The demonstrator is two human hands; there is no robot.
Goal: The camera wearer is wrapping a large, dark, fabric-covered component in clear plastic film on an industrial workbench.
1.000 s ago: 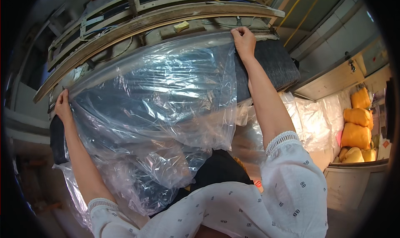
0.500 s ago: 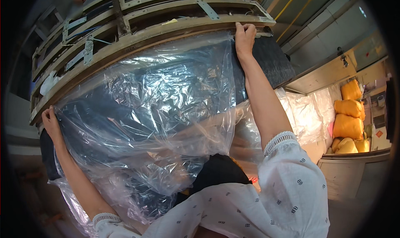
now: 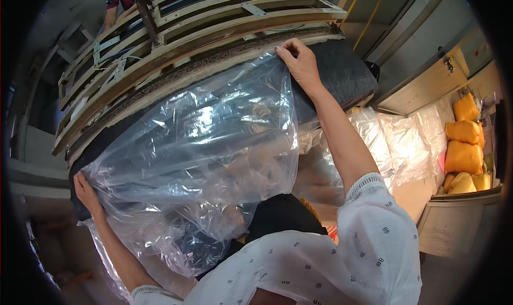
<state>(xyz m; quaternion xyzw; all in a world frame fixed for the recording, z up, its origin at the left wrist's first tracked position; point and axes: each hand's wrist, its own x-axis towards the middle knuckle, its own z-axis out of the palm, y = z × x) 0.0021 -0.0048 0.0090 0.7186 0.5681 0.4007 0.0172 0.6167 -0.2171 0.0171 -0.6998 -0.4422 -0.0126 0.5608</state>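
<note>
A sheet of clear plastic film stretches between my hands over a black padded surface. My right hand pinches the film's far right corner between thumb and fingers, a little short of the wooden frame. At the left, my left hand grips the film's other corner beside the black surface's left end. The film slants between them, wrinkled and shiny, and its near part hangs in loose folds toward my body. Beyond it lies a slatted wooden frame with metal plates, its near rail raised above the edge.
A person's bare legs show beyond the frame at the far left. Yellow cords hang at the far right. More clear film covers a surface on the right, near stacked orange bundles and a wooden cabinet door.
Both hands have drawn back from the wooden frame toward me, bringing the film's far edge along. More black surface now shows beyond the film. The frame's rail sits apart from the film.
</note>
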